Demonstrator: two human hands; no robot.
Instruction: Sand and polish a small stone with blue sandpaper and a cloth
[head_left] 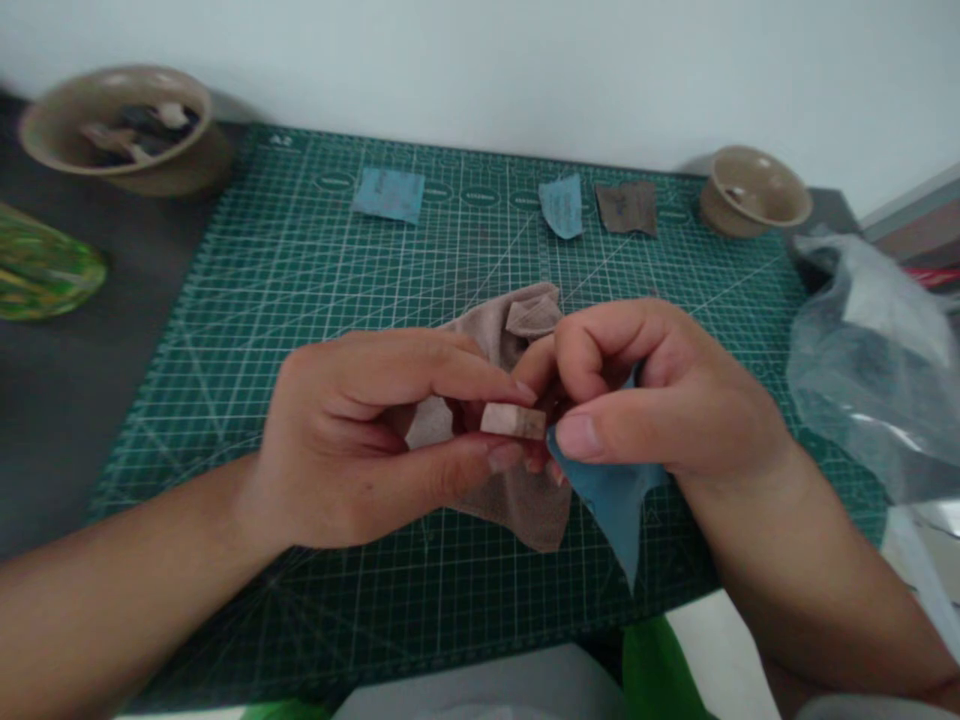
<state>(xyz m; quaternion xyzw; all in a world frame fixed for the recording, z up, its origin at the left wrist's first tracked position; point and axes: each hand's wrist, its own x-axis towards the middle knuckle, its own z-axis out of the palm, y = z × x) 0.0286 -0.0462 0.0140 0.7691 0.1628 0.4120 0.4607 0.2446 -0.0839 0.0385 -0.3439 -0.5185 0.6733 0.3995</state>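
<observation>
Between the thumb and index finger of my left hand (pixel 367 435) is a small pale wooden block (pixel 514 420), its narrow end turned toward my other hand. My right hand (pixel 660 390) pinches a blue piece of sandpaper (pixel 619 500) close to the block's end; one pointed corner hangs down. Whether the sandpaper touches the wood I cannot tell. Under both hands a crumpled brownish cloth (pixel 536 510) lies on the green cutting mat (pixel 277 270). My fingers cover part of the cloth and the far end of the block.
Along the mat's back lie two blue sandpaper pieces (pixel 388 194) and a brown one (pixel 627 207). A brown bowl (pixel 180 170) with small pieces stands back left, a smaller bowl (pixel 739 215) back right. A green-yellow object (pixel 45 265) sits left; a clear plastic bag (pixel 870 350) lies right.
</observation>
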